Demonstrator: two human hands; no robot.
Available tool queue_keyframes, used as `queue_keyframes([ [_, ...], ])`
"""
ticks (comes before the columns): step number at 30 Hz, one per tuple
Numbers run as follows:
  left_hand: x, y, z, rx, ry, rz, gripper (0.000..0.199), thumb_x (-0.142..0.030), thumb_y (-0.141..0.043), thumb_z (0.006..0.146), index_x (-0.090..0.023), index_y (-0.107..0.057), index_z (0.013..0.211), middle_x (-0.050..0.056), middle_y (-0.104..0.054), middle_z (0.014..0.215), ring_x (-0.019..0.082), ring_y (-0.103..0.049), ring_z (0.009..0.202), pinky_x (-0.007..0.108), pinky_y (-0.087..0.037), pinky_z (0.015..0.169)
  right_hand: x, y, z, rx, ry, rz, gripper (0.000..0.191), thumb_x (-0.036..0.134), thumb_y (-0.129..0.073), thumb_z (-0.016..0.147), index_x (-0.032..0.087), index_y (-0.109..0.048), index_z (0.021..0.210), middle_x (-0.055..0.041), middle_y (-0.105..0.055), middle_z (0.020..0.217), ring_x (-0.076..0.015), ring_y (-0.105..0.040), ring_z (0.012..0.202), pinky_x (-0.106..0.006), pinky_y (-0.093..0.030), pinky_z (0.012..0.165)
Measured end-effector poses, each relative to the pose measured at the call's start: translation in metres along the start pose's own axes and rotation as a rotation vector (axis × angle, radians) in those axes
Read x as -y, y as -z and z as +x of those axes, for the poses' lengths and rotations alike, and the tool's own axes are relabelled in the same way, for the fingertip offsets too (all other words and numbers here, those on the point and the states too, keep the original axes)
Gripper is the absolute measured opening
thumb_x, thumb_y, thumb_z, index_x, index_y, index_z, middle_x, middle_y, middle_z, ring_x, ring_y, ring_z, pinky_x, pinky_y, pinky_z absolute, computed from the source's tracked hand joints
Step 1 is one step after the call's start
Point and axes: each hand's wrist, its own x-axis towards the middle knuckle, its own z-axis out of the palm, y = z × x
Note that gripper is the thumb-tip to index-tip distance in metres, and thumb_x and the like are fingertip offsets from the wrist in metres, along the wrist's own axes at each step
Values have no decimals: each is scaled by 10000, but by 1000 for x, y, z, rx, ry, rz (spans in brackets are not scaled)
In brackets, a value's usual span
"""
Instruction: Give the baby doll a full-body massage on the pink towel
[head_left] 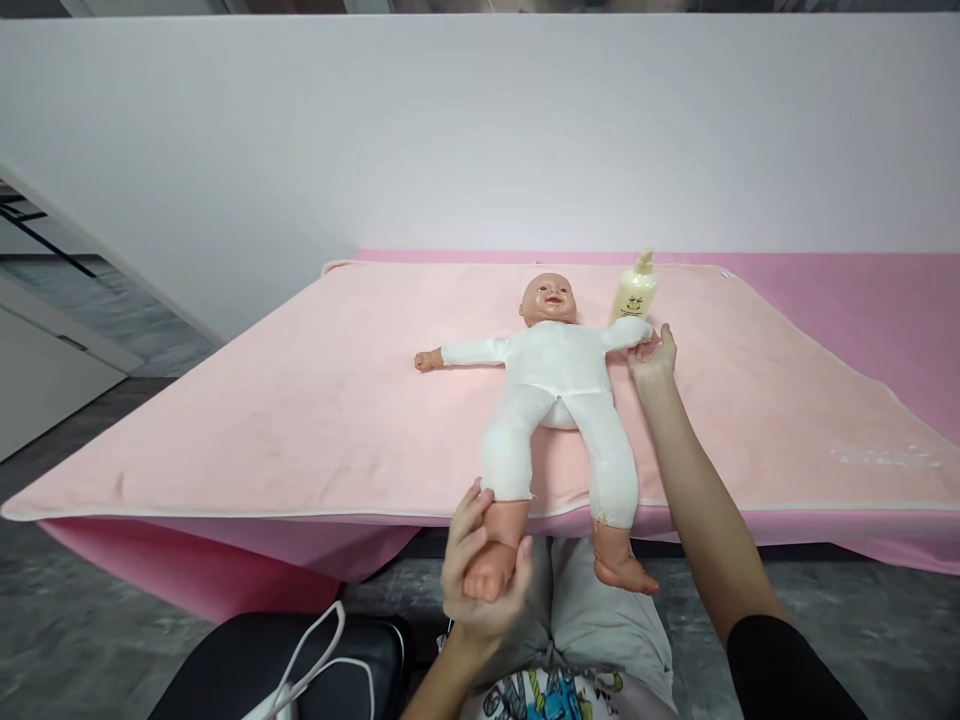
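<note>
A baby doll [559,350] with a white cloth body lies on its back, its head toward the wall and its feet over the table's front edge. My left hand [484,585] is wrapped round the doll's foot [491,565] on the left side of the view, thumb on one side and fingers on the other. At the right, my right hand [654,358] holds the doll's hand [651,340], which my fingers partly hide. The doll's other foot [621,560] hangs free beyond the edge. Just behind my right hand stands a pale yellow pump bottle [635,288].
A pink towel [337,400] covers much of the table, over a darker pink cloth [862,310]. Behind it rises a white wall [480,130]. A black seat [292,660] with a white cable [319,660] is at the lower left.
</note>
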Motion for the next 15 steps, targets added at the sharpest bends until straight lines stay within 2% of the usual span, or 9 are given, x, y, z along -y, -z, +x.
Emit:
queue_keyframes([
  [2,2,4,25,25,-64,-9,451,-60,-662,689,-203,-444,1057,87,-619,1115,253,-599,1075,524,-510,895,5,-4,-6,-19,-47,77,321,570,-402,771,251,-428,757,-24,-581,741,-143,-608,890,-236,-549,700],
  [4,-3,8,50,100,-101,0,389,-82,-682,684,-202,-477,991,53,-650,1020,245,-624,1031,501,-523,891,10,-9,-13,-106,-128,193,226,479,-443,790,254,-432,791,-10,-583,758,-122,-611,878,-211,-546,698],
  [8,-16,11,94,193,-56,44,307,-131,-685,703,-192,-536,964,42,-672,960,239,-630,1025,444,-527,908,16,-18,-22,-185,-184,242,127,372,-480,801,254,-441,829,-3,-574,785,-106,-612,877,-179,-543,686],
  [11,-13,-1,118,213,17,57,279,-193,-667,732,-192,-550,986,48,-674,1012,227,-622,1044,405,-515,923,20,-20,-26,-138,-115,182,148,377,-487,793,239,-465,845,-15,-580,844,-120,-603,921,-191,-545,701],
  [15,16,-35,141,255,162,59,248,-243,-636,757,-203,-543,984,42,-673,1054,198,-630,1019,326,-534,844,29,-28,-39,-146,41,187,320,327,-620,671,224,-513,954,15,-585,981,-135,-586,962,-240,-536,731],
])
